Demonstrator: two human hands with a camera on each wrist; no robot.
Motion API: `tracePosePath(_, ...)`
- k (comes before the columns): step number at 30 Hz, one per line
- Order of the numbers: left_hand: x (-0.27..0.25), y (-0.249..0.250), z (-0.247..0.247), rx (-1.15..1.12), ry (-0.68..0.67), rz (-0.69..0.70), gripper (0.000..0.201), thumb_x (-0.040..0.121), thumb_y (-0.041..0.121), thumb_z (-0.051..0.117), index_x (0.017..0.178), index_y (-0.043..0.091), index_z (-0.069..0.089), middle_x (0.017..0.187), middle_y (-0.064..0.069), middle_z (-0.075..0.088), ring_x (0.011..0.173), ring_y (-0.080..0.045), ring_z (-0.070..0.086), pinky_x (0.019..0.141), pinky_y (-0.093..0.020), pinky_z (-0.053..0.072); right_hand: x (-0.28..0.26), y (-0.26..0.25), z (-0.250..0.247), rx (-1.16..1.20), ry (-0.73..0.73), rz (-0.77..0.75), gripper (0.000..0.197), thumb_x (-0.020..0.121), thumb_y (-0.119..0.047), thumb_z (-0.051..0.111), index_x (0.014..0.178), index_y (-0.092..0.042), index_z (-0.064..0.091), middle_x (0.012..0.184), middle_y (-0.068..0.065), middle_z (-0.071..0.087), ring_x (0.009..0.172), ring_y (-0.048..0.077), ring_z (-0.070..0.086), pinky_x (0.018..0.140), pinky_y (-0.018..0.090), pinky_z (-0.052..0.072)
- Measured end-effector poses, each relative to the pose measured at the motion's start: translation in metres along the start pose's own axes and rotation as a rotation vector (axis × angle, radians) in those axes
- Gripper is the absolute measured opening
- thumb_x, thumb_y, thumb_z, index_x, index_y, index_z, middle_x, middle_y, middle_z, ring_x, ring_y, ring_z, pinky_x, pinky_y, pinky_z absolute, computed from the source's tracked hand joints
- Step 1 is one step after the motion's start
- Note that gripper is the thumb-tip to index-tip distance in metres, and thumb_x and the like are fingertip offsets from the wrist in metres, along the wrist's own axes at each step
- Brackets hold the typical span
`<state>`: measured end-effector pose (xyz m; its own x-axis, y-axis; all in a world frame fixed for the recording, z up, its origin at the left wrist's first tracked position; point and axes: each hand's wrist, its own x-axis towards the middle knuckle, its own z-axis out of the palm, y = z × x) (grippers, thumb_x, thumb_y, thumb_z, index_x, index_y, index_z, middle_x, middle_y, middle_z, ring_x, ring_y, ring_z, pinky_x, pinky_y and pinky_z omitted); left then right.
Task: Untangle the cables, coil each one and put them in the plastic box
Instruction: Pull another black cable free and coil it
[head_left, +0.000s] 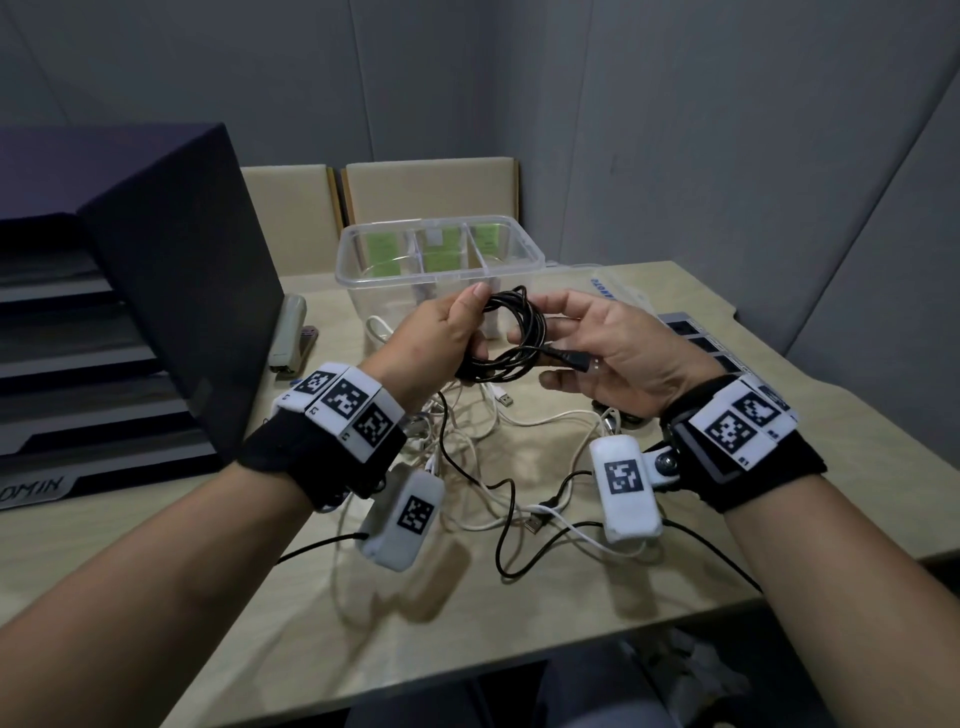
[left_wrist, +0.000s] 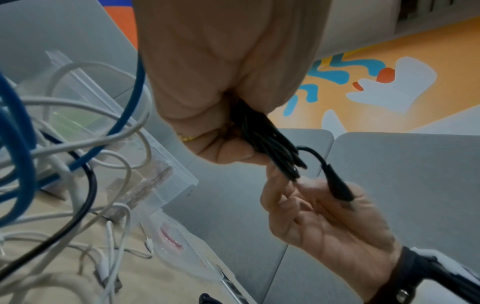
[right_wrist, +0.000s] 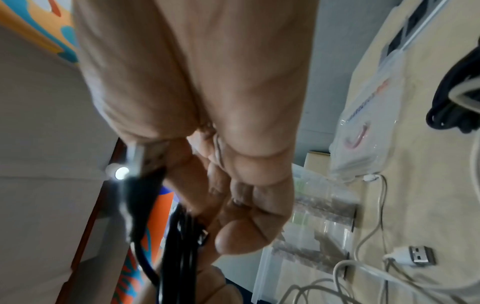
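Observation:
My left hand (head_left: 460, 332) grips a coiled black cable (head_left: 511, 338) in the air, just in front of the clear plastic box (head_left: 363, 280). My right hand (head_left: 602, 348) holds the coil's other side, thumb on top. The cable's black USB plug (head_left: 569, 361) lies across the right fingers. In the left wrist view the coil (left_wrist: 262, 139) sticks out of my fist (left_wrist: 221, 92), and the plug (left_wrist: 337, 185) rests on the right hand (left_wrist: 324, 222). The right wrist view shows the plug (right_wrist: 140, 185) beside the coil (right_wrist: 182, 236). A tangle of white and black cables (head_left: 493, 457) lies on the table beneath.
A dark drawer cabinet (head_left: 130, 312) stands at the left, with a stapler (head_left: 288, 332) beside it. A power strip (head_left: 696, 338) and a clear bag (head_left: 623, 291) lie at the right. A blue cable (left_wrist: 15, 144) sits in the tangle. Two chairs (head_left: 431, 192) stand behind the table.

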<state>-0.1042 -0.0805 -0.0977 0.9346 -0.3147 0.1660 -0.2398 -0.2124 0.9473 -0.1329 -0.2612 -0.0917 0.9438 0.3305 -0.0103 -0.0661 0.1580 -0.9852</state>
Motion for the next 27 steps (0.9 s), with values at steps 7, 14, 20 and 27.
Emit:
tracePosePath(7,-0.001,0.001,0.0,-0.019,0.071,0.074,0.038,0.101,0.035,0.032,0.067,0.024,0.046,0.057,-0.003,0.045,0.042,-0.012,0.041,0.043,-0.023,0.037,0.004,0.004,0.003,-0.042,0.054,-0.089,0.027,0.081,0.008,0.057,0.103,-0.009,0.057,0.084,0.009,0.067,0.069,0.016,0.065,0.061,0.024,0.049)
tracePosePath(14,0.003,0.006,-0.002,-0.203,0.032,0.063,0.044,0.102,0.035,0.029,0.064,0.016,0.037,0.049,0.004,0.042,0.039,-0.011,0.037,0.04,-0.023,0.034,0.003,0.004,0.002,0.077,0.026,-0.143,0.029,0.071,0.004,0.058,0.098,-0.006,0.059,0.078,0.003,0.071,0.068,0.013,0.067,0.061,0.023,0.05)
tracePosePath(20,0.003,0.012,-0.003,-0.258,0.021,0.053,0.04,0.102,0.035,0.029,0.068,0.017,0.04,0.047,0.007,0.043,0.039,-0.011,0.037,0.04,-0.024,0.034,0.005,0.006,0.005,0.005,0.081,-0.177,0.026,0.083,0.017,0.05,0.089,-0.006,0.06,0.068,0.002,0.07,0.061,0.011,0.064,0.057,0.019,0.048)
tracePosePath(27,0.008,0.01,-0.013,0.202,0.15,0.15,0.035,0.1,0.039,0.033,0.077,0.022,0.052,0.056,-0.003,0.055,0.044,-0.02,0.05,0.05,-0.028,0.04,0.002,0.003,0.002,-0.106,0.128,-0.167,0.032,0.084,0.019,0.049,0.092,-0.008,0.063,0.071,0.004,0.072,0.06,0.01,0.062,0.057,0.018,0.046)
